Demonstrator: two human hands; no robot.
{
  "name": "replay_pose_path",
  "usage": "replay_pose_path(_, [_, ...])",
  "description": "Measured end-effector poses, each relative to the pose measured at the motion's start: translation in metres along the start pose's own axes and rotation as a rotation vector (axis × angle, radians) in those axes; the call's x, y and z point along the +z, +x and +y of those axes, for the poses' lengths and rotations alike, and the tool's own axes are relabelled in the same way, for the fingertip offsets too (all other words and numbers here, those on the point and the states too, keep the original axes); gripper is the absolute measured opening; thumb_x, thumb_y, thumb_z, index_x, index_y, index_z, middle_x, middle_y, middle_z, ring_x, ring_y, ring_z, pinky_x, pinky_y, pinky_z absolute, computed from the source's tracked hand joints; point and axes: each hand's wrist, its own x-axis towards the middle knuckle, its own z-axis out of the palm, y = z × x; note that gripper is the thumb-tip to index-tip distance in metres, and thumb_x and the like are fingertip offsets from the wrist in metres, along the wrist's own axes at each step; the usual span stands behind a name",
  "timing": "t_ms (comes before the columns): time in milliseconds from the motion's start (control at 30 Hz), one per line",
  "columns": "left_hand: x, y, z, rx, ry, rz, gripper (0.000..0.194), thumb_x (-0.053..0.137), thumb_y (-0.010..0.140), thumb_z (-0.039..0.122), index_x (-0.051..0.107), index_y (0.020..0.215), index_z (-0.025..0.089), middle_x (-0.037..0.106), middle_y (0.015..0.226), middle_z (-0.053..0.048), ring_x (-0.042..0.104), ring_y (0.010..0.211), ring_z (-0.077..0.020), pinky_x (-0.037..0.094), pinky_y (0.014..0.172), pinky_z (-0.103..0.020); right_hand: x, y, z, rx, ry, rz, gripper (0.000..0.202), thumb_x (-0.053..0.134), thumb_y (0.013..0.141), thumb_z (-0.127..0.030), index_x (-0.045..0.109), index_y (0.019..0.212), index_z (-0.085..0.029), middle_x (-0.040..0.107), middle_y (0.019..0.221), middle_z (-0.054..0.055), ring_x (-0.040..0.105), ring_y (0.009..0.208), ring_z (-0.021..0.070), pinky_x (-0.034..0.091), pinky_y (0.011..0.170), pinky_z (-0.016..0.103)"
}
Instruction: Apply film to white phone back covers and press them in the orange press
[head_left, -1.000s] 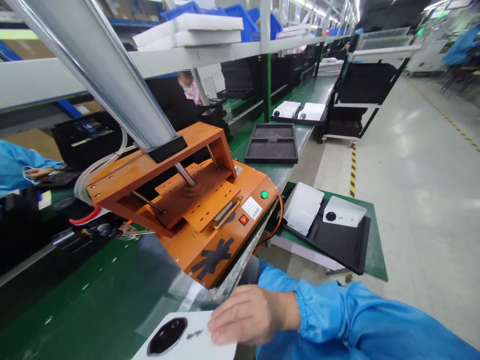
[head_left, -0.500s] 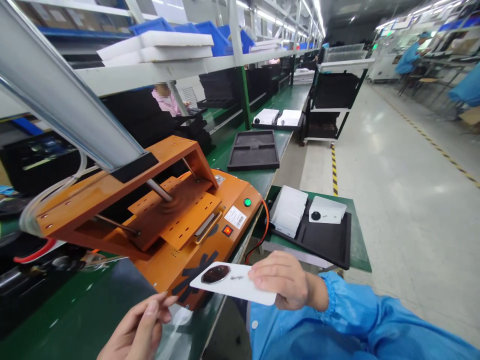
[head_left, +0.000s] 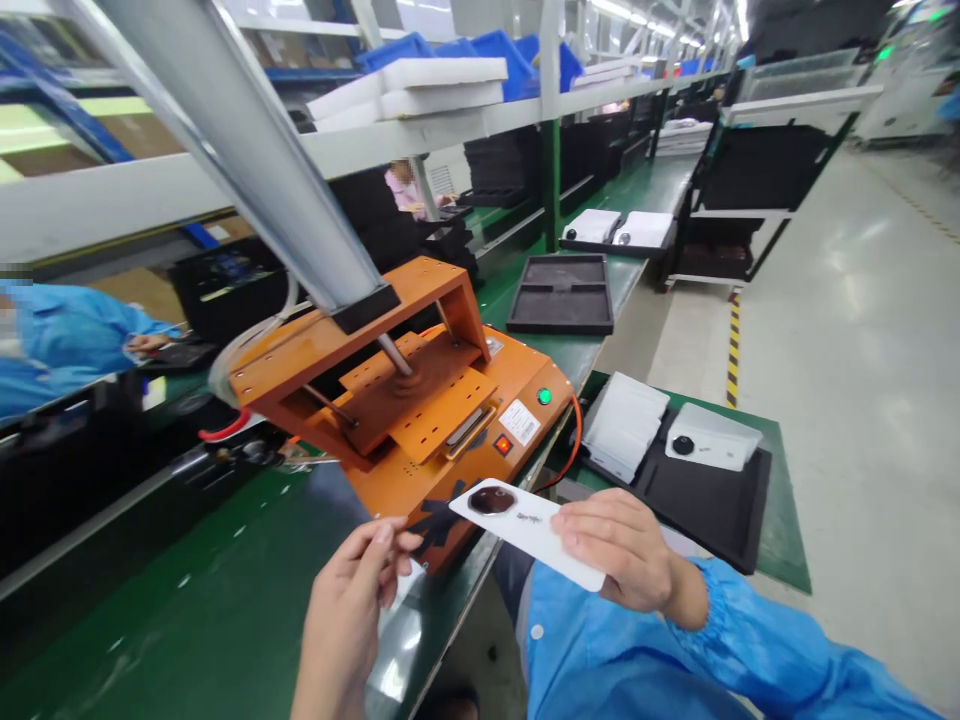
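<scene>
My right hand point(head_left: 619, 545) grips one end of a white phone back cover point(head_left: 536, 535), fingers over its top face. A dark oval camera window and small dark lettering mark the cover, which tilts in front of the press. Left of it, my left hand point(head_left: 367, 570) has its thumb and fingers pressed together near the press's front corner, apart from the cover. Whether anything small sits in that pinch is hidden. Beneath those fingers a pale, shiny patch point(head_left: 397, 600) shows on the green bench; I cannot tell if it is film or glare. The orange press point(head_left: 442, 440) stands just beyond both hands.
A black tray point(head_left: 697, 520) at right holds a stack of white-wrapped pieces point(head_left: 626, 425) and a wrapped phone cover point(head_left: 712, 437). Another black tray point(head_left: 561, 295) lies on the bench behind the press. A co-worker in blue point(head_left: 67, 335) sits across at left. An orange cable point(head_left: 577, 440) hangs beside the press.
The view has swung left, so the press and trays appear further right and the co-worker in blue at left shows. Both hands keep their grips, the right still holding the phone back cover.
</scene>
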Motion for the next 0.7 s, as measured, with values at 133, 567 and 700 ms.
replay_pose_path(133, [0.015,0.001,0.012,0.048,-0.017,-0.037,0.051,0.078,0.077,0.053,0.066,0.109,0.015,0.074,0.095,-0.009,0.057,0.056,-0.0087,0.029,0.036,-0.014,-0.010,-0.007,0.006,-0.011,-0.043,-0.064,0.022,0.056,0.098,-0.020,0.067,0.114,-0.011,0.078,0.106,0.015,0.072,0.109,0.0240,0.059,0.082,0.038])
replay_pose_path(567, [0.073,0.057,0.055,-0.087,-0.225,-0.181,0.032,0.073,0.080,0.033,0.062,0.104,0.016,0.074,0.111,-0.016,0.067,0.061,-0.0093,0.015,0.038,-0.014,0.010,-0.020,0.049,-0.112,-0.224,-0.198,0.032,0.054,0.097,-0.010,0.068,0.126,-0.015,0.072,0.126,0.014,0.066,0.123,0.0250,0.053,0.094,0.036])
replay_pose_path(700, [0.090,0.081,0.061,-0.011,-0.276,-0.129,0.027,0.071,0.078,0.030,0.064,0.100,0.016,0.075,0.095,-0.011,0.064,0.056,-0.0087,0.014,0.039,-0.015,0.018,-0.021,0.060,-0.102,-0.221,-0.176,0.039,0.053,0.096,-0.008,0.065,0.132,-0.016,0.071,0.128,0.014,0.065,0.124,0.0256,0.053,0.093,0.037])
